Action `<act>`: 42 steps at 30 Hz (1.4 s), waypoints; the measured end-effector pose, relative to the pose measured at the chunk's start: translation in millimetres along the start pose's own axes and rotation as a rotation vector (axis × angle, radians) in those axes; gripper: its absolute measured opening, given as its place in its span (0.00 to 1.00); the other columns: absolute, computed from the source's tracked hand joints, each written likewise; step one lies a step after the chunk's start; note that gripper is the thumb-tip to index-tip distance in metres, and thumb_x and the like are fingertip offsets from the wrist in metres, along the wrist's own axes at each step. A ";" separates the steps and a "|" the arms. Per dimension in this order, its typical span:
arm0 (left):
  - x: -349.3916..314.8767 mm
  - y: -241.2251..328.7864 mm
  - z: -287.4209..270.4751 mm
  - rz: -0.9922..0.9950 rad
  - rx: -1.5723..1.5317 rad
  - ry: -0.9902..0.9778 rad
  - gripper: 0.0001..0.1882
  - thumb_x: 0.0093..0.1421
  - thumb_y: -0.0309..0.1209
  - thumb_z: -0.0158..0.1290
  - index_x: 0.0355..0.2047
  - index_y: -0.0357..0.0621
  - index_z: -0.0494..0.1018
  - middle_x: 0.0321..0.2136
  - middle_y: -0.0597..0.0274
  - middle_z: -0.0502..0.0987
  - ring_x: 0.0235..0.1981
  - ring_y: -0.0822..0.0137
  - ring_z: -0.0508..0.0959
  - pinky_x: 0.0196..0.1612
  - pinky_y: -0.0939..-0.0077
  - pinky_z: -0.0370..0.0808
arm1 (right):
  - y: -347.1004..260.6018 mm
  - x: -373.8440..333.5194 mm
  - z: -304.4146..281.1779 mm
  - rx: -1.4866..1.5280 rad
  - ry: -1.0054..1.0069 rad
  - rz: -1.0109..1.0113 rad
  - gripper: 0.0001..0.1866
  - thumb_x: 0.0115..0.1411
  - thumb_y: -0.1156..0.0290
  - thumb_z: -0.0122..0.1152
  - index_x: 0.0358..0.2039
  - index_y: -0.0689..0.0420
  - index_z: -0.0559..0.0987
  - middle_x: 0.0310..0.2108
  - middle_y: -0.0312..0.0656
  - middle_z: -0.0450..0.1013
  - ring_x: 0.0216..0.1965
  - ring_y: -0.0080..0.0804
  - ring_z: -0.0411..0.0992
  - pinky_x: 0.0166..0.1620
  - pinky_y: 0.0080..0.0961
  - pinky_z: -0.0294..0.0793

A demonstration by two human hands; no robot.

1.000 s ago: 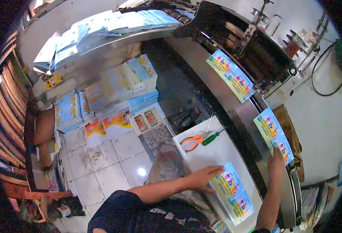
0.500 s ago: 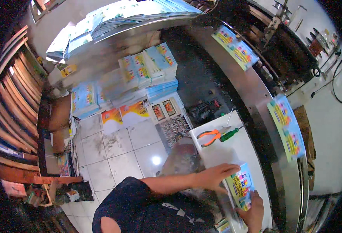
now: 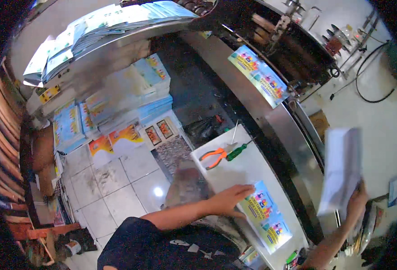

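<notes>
My left hand [image 3: 231, 199] lies with outstretched fingers against the left edge of a stack of printed sheets [image 3: 263, 216], blue, yellow and green, on a white worktop. To the right, beyond the worktop, my right hand [image 3: 357, 200] grips a folded sheet [image 3: 341, 166] by its lower right part. Its pale, blurred side faces up. Orange-handled pliers [image 3: 214, 157] and a green-handled screwdriver [image 3: 238, 152] lie at the far end of the white worktop [image 3: 252, 168].
Another printed sheet [image 3: 259, 75] lies on the metal rail beside a dark machine [image 3: 297, 49]. Stacks of printed sheets [image 3: 153, 87] stand on the floor at left. More lie along a raised ledge [image 3: 131, 38]. A green-handled tool [image 3: 292, 257] is near my right forearm.
My right hand has left the stack and swung right, now gripping a folded sheet. The nearer sheet on the rail is gone from there. The view has shifted; my left hand stays by the stack.
</notes>
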State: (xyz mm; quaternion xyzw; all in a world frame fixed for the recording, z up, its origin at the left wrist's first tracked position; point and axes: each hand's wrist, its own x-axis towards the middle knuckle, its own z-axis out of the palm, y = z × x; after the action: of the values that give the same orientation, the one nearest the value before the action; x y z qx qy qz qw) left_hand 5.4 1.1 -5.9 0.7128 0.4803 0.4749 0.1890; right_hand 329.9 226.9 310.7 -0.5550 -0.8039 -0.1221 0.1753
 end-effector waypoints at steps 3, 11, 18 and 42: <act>-1.6 6.0 -5.2 -0.061 -0.008 -0.015 0.52 0.50 0.52 0.64 0.66 0.40 0.52 0.64 0.44 0.57 0.65 0.47 0.58 0.67 0.60 0.58 | -36.6 44.5 17.6 0.152 0.384 -0.118 0.28 0.59 0.78 0.41 0.62 0.62 0.65 0.60 0.54 0.66 0.60 0.46 0.66 0.61 0.33 0.64; 0.8 1.1 -0.4 -0.094 0.008 -0.066 0.52 0.49 0.52 0.64 0.66 0.41 0.52 0.65 0.46 0.56 0.65 0.48 0.58 0.67 0.60 0.58 | -81.8 30.8 159.6 -0.357 -0.012 -0.395 0.24 0.62 0.75 0.46 0.60 0.57 0.67 0.54 0.55 0.70 0.54 0.54 0.70 0.58 0.41 0.68; -3.1 12.1 -10.1 -0.082 -0.010 0.008 0.50 0.48 0.49 0.65 0.65 0.39 0.55 0.62 0.42 0.59 0.63 0.46 0.60 0.66 0.58 0.58 | -99.8 -96.7 121.4 0.041 -0.460 -0.428 0.27 0.52 0.57 0.68 0.48 0.60 0.76 0.40 0.54 0.76 0.41 0.53 0.75 0.46 0.42 0.75; 0.3 9.4 -7.7 -0.077 -0.041 -0.015 0.54 0.49 0.54 0.63 0.67 0.39 0.50 0.64 0.44 0.58 0.63 0.45 0.60 0.67 0.57 0.57 | -13.8 -61.1 40.2 0.091 -0.295 0.065 0.19 0.61 0.68 0.53 0.51 0.60 0.75 0.38 0.53 0.76 0.40 0.50 0.76 0.43 0.43 0.73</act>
State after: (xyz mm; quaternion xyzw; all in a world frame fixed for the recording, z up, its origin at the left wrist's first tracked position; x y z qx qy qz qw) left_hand 3.6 -4.5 4.7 0.6933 0.4961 0.4717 0.2253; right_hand 330.9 185.8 248.7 -0.5844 -0.8071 0.0031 0.0840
